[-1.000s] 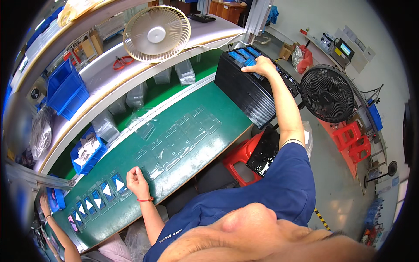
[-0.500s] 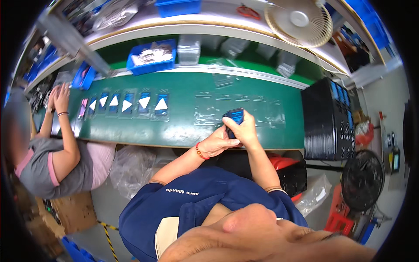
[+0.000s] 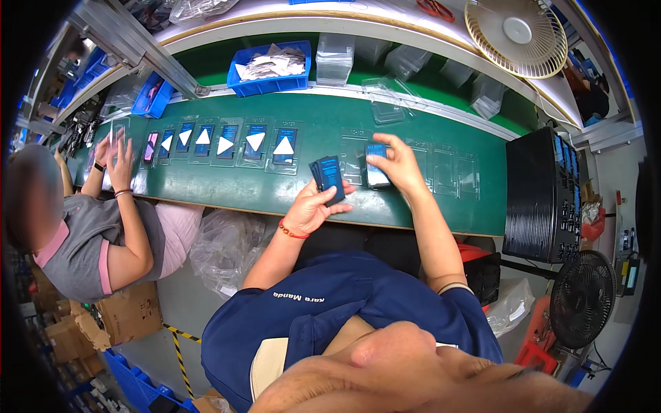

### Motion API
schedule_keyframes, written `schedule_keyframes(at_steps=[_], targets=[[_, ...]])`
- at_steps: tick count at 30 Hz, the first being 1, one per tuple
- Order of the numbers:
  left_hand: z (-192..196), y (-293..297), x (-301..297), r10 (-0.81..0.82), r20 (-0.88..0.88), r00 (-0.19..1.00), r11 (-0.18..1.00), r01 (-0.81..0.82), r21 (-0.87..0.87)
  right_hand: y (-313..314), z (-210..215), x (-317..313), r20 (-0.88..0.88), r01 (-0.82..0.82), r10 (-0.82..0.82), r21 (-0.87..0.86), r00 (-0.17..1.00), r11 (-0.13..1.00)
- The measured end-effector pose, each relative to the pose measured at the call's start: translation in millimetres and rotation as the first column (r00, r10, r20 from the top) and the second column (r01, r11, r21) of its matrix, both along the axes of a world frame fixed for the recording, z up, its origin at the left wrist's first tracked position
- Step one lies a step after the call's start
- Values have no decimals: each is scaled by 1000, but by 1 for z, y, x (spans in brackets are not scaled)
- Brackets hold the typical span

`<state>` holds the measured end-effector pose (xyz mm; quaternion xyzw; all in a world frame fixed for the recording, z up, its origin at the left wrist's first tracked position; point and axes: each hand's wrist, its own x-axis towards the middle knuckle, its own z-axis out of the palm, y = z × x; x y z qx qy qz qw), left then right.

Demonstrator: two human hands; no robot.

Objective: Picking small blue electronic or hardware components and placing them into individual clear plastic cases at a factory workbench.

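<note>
My left hand [image 3: 308, 212] is closed around a small fanned stack of flat dark-blue rectangular packs [image 3: 330, 172], which look like phone batteries. Its thumb presses on the top one. To the right, my right hand [image 3: 403, 168] pinches a single blue pack [image 3: 375, 150] by its side, over one of the clear plastic trays. Whether this pack touches the tray, I cannot tell. More clear trays [image 3: 468, 175] lie in a row to the right. Left of my hands runs a row of clear trays holding blue packs, each with a white triangle [image 3: 284, 146] on top.
A blue bin [image 3: 268, 86] of white pieces and stacked clear trays [image 3: 335, 60] stand along the back of the green bench [image 3: 227, 187]. Black stacked trays [image 3: 540, 196] bound the right end. A co-worker [image 3: 103, 241] sits at left, holding a clear tray. A fan [image 3: 516, 31] sits on the shelf.
My hands were together around the packs; now they are apart. The right one has taken a single pack away to the right over a tray. The co-worker's hands now raise a clear tray.
</note>
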<state>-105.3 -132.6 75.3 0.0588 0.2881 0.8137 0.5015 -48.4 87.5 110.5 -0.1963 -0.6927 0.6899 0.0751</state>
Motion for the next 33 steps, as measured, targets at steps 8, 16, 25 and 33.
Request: schedule_keyframes(at_steps=[8, 16, 25, 33], targets=[[0, -3, -5, 50, 14, 999, 998, -50, 29, -19, -13, -35, 42, 10, -63, 749, 997, 663], [-1, -4, -6, 55, 39, 998, 998, -57, 28, -42, -10, -30, 140, -75, -150, 925, 979, 374], [0, -4, -3, 68, 42, 997, 997, -69, 31, -38, -25, -32, -57, 56, -46, 998, 997, -16], [4, -1, -2, 88, 71, 994, 994, -93, 58, -38, -18, -29, -162, 161, -25, 986, 987, -42]])
